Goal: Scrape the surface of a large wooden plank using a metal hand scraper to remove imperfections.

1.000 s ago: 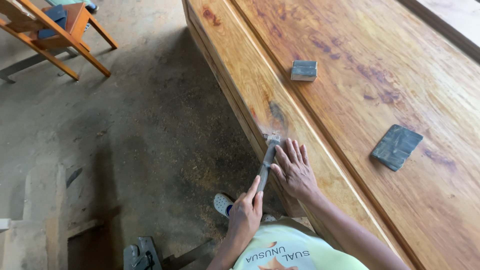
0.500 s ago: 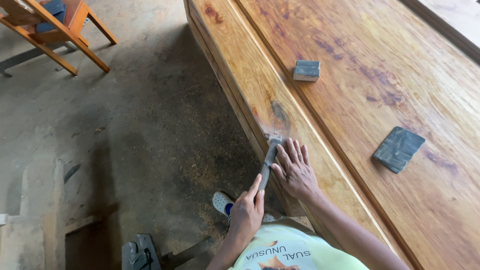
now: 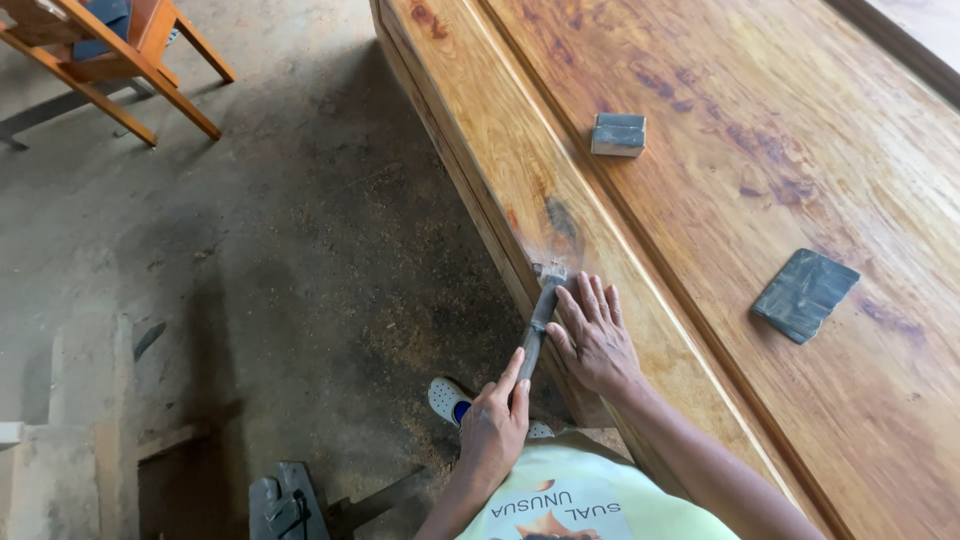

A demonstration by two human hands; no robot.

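Steel shows dull grey along the tool (image 3: 537,325), a narrow file or scraper, that both hands work against the near left edge of a big wooden slab (image 3: 700,200). The left hand (image 3: 495,425) is curled shut round the tool's near end, its forefinger stretched out along the shaft. The right hand (image 3: 592,335) lies open and almost flat, fingers spread and pointing away, with its fingertips pressed on the far part of the tool and its palm resting on the slab's raised border. The tool slants from the left hand up and to the right, and its far tip sits on the border where a pale, scuffed patch (image 3: 552,262) shows just beyond the fingers, beside a dark knot in the grain.

Glossy, reddish-orange wood with dark streaks makes up the slab, which runs from near right to far left; a stepped rim frames its flat middle. Two grey sanding blocks lie on that flat part, well apart: a small one (image 3: 618,134) farther off and a larger flat one (image 3: 805,294) to the right.

Left of the slab, the concrete floor (image 3: 250,250) is dusted with sawdust. A white shoe (image 3: 448,400) shows near the left hand, and an orange wooden chair (image 3: 110,55) stands at the far left.
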